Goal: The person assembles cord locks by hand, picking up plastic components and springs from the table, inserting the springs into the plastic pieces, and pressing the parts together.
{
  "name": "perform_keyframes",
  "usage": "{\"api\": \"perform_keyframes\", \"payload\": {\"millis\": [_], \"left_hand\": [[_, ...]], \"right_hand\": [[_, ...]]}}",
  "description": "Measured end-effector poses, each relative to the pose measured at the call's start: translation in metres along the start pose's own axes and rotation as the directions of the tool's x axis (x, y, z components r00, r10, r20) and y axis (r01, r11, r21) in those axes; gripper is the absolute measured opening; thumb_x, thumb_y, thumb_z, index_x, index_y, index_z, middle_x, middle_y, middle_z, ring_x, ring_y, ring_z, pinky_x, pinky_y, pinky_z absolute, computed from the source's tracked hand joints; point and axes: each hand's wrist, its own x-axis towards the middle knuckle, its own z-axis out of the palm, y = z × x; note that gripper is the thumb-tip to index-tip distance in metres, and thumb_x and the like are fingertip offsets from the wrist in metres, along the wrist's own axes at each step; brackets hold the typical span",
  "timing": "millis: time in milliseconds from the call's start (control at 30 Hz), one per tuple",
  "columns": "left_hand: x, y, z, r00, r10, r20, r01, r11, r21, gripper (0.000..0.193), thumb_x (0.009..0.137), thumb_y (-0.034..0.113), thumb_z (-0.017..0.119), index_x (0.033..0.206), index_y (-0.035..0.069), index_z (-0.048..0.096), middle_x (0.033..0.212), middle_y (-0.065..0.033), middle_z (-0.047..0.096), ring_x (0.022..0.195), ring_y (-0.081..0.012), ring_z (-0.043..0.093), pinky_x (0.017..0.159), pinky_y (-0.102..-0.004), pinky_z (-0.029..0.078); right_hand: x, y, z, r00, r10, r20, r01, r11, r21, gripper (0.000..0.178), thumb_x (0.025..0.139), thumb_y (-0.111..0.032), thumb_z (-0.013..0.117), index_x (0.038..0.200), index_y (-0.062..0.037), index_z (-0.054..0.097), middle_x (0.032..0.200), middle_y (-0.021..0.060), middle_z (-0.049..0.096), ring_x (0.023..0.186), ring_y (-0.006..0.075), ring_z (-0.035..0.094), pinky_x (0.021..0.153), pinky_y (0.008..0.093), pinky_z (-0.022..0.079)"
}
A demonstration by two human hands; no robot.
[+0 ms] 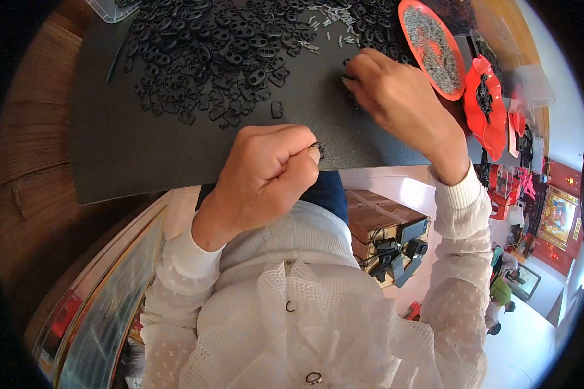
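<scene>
My left fingers [300, 170] clamped on small black piece [320, 150] at table's [117, 155] near edge; right fingers [365, 67] bent, cannot tell grip. Many loose black parts [233, 45] left toward far edge; finished count unclear.

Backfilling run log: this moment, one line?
left hand: pinching black part | right hand: near black pieces, grip unclear | red plate: silvery pieces

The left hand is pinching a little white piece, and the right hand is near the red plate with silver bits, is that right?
Not quite: the little piece in the left hand is black, not white, as the head view shows. The right hand is indeed near the red plate with silver bits.
</scene>
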Motion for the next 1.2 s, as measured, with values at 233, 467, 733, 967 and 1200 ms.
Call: {"api": "perform_keyframes", "payload": {"millis": [233, 467, 733, 967, 1200], "left_hand": [[-0.002, 0.001, -0.001, 0.999, -0.04, -0.026, 0.04, 0.999, -0.026, 0.016, 0.078, 0.001, 0.051, 0.065, -0.003, 0.043, 0.055, -0.0112, 0.041, 0.047, -0.0202, 0.041, 0.046, -0.0329, 0.034], [-0.005, -0.001, -0.001, 0.998, -0.053, -0.047, 0.049, 0.996, -0.07, 0.018, 0.08, 0.003, 0.052, 0.066, -0.003, 0.044, 0.055, -0.0105, 0.042, 0.047, -0.0193, 0.041, 0.047, -0.0323, 0.034], [-0.005, -0.001, 0.001, 0.989, -0.114, -0.091, 0.106, 0.99, -0.094, 0.013, 0.081, 0.003, 0.05, 0.069, -0.003, 0.049, 0.061, -0.0099, 0.05, 0.051, -0.016, 0.045, 0.049, -0.0304, 0.038], [-0.003, 0.001, 0.003, 0.967, -0.192, -0.166, 0.166, 0.974, -0.157, 0.02, 0.079, 0.001, 0.047, 0.092, -0.005, 0.063, 0.073, -0.0071, 0.057, 0.058, -0.009, 0.047, 0.055, -0.0241, 0.04], [-0.002, 0.007, 0.003, 0.945, -0.272, -0.181, 0.22, 0.939, -0.264, 0.025, 0.081, -0.001, 0.043, 0.095, -0.007, 0.063, 0.069, -0.0022, 0.055, 0.056, -0.0059, 0.045, 0.052, -0.0216, 0.038]], "right_hand": [[0.015, 0.0, -0.003, 0.997, -0.042, 0.065, 0.038, 0.997, 0.07, 0.013, 0.073, -0.001, 0.057, 0.082, 0.0007, 0.048, 0.078, 0.0177, 0.051, 0.073, 0.0383, 0.056, 0.061, 0.0439, 0.044], [0.014, -0.012, 0.004, 0.999, 0.006, -0.05, 0.011, 0.942, 0.336, 0.012, 0.072, 0.002, 0.056, 0.083, 0.0027, 0.052, 0.077, 0.0179, 0.053, 0.073, 0.0373, 0.055, 0.063, 0.0394, 0.046], [0.012, -0.026, 0.003, 0.992, -0.002, -0.123, 0.06, 0.882, 0.468, 0.014, 0.07, 0.005, 0.055, 0.084, 0.003, 0.052, 0.075, 0.0158, 0.052, 0.066, 0.034, 0.055, 0.059, 0.0374, 0.046], [-0.002, -0.047, -0.003, 0.983, -0.016, -0.183, 0.103, 0.872, 0.478, 0.015, 0.069, 0.004, 0.057, 0.082, 0.0001, 0.053, 0.073, 0.0118, 0.051, 0.056, 0.0296, 0.053, 0.049, 0.0352, 0.044], [-0.007, -0.054, 0.003, 0.959, -0.162, -0.23, 0.196, 0.972, 0.131, 0.016, 0.069, 0.0, 0.063, 0.083, -0.0011, 0.054, 0.073, 0.0083, 0.047, 0.055, 0.0239, 0.054, 0.045, 0.0346, 0.045]]}}
